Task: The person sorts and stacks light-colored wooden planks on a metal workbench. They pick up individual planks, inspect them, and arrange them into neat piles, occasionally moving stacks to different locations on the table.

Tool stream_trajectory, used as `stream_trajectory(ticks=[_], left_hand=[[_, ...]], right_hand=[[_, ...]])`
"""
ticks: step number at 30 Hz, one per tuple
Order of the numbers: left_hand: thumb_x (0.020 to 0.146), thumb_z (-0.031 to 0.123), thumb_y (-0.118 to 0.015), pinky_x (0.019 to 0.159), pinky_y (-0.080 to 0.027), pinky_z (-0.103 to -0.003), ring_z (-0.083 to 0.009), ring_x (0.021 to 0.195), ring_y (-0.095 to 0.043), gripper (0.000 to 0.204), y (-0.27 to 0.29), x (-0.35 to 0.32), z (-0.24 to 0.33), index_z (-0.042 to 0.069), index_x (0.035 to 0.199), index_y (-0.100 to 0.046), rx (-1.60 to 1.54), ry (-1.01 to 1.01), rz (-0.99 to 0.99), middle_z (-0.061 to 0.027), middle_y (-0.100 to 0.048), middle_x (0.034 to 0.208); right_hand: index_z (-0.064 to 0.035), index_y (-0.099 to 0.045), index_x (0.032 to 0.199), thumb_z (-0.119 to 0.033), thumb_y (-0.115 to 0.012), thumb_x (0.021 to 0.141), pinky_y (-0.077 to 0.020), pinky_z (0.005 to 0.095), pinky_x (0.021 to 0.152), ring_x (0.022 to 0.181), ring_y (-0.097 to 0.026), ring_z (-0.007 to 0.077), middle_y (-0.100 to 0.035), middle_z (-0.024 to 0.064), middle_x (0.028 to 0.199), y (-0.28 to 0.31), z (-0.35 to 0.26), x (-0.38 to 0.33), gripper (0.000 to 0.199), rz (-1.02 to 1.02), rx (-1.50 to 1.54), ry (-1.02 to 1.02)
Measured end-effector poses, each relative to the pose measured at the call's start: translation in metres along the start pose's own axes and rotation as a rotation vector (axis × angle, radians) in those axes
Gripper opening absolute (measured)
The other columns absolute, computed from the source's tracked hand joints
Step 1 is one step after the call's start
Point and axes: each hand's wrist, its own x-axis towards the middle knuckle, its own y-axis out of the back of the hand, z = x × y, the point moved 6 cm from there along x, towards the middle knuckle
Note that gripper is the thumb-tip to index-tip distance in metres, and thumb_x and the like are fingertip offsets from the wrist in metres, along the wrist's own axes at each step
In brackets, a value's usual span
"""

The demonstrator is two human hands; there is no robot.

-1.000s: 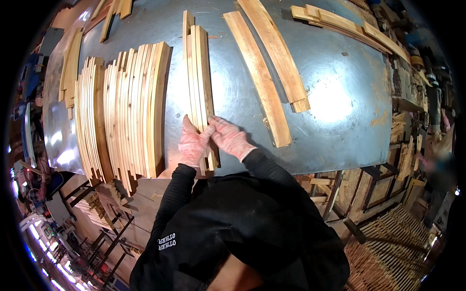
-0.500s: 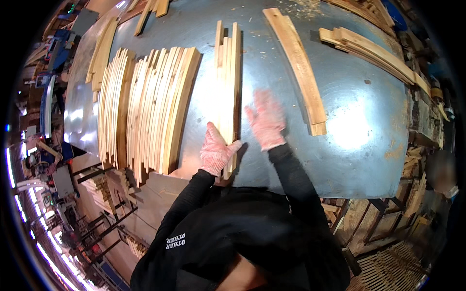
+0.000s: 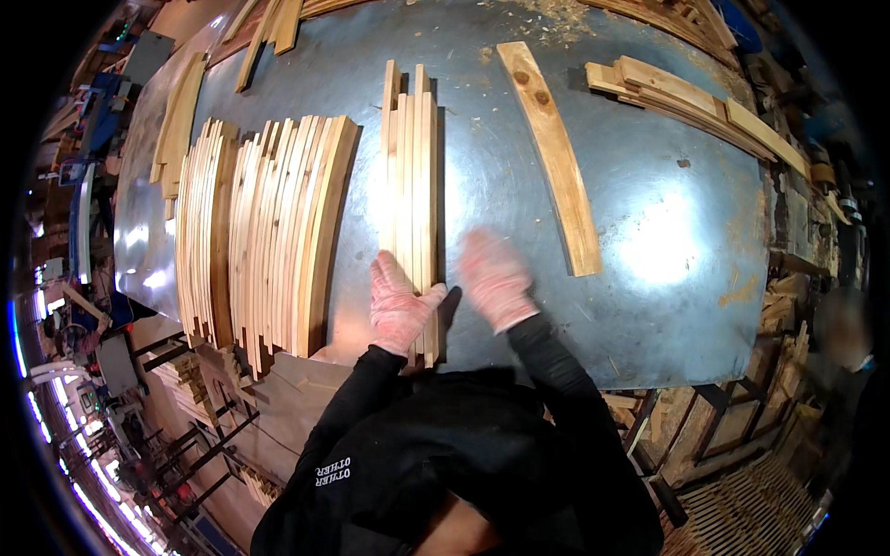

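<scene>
A narrow bundle of wooden strips [image 3: 405,176] lies lengthwise in front of me on the metal-topped table [image 3: 473,167], its far ends uneven. My left hand [image 3: 400,301], in a pale pinkish work glove, grips the near end, thumb on the right side and fingers on the left. Just right of the bundle, apart from it, my right hand [image 3: 496,278] is in a matching glove over the bare tabletop. Motion smears its fingers, and I see nothing held in it. Farther right lies a single flat plank [image 3: 554,167] with dark knots near its far end.
Two tight rows of strips on edge, a wider row [image 3: 287,232] and a narrower row [image 3: 202,232], stand to the left. Stacked boards [image 3: 686,102] lie at the far right. Sawdust [image 3: 547,23] and more boards [image 3: 269,37] are at the back.
The whole view has shifted slightly. Two overlapping planks showed on the right before; one knotted plank shows there now. My right hand is lower and still blurred; my left hand keeps its grip.
</scene>
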Motion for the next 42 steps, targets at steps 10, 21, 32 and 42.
stream_trajectory(ticks=[10,21,32,42], left_hand=[[0.075,0.069,-0.072,0.117,-0.026,-0.053,-0.0508,0.144,-0.026,0.127,-0.004,0.001,-0.006,-0.007,0.156,-0.009,-0.047,0.101,0.01,-0.0376,-0.021,0.156],[0.074,0.05,-0.076,0.112,-0.034,-0.05,-0.0452,0.136,-0.04,0.114,0.025,0.005,0.02,-0.002,0.156,-0.016,-0.073,0.302,-0.077,-0.0324,-0.036,0.146],[0.09,0.037,-0.07,0.094,-0.057,-0.041,-0.0274,0.106,-0.068,0.057,-0.044,-0.035,-0.033,0.002,0.133,-0.059,-2.35,0.417,-0.6,-0.0151,-0.069,0.121],[0.098,0.039,-0.059,0.081,-0.054,-0.039,-0.0312,0.092,-0.069,0.04,0.023,-0.032,-0.112,0.003,0.115,-0.068,-0.695,0.571,-0.118,-0.0207,-0.07,0.1]], right_hand=[[-0.0014,-0.023,0.157,-0.039,-0.07,0.087,-0.0433,0.0435,0.11,0.132,-0.051,0.041,-0.05,0.0271,0.143,-0.008,0.016,-0.022,0.092,-0.28,0.482,-0.253],[-0.0039,-0.056,0.138,-0.028,-0.06,0.099,-0.0524,0.0412,0.094,0.109,-0.066,0.0333,-0.067,0.0176,0.12,-0.041,0.023,-0.039,0.046,-0.057,0.793,-0.026],[-0.0085,-0.017,0.16,-0.02,-0.074,0.092,-0.0508,0.032,0.097,0.117,-0.06,0.0215,-0.059,0.0123,0.135,-0.003,-0.074,0.003,0.089,-0.255,1.891,-0.269],[-0.0077,0.003,0.161,-0.059,-0.053,0.096,-0.049,0.0425,0.099,0.118,-0.062,0.0365,-0.056,0.0247,0.138,-0.056,-0.109,0.001,0.1,-0.344,0.88,-0.273]])
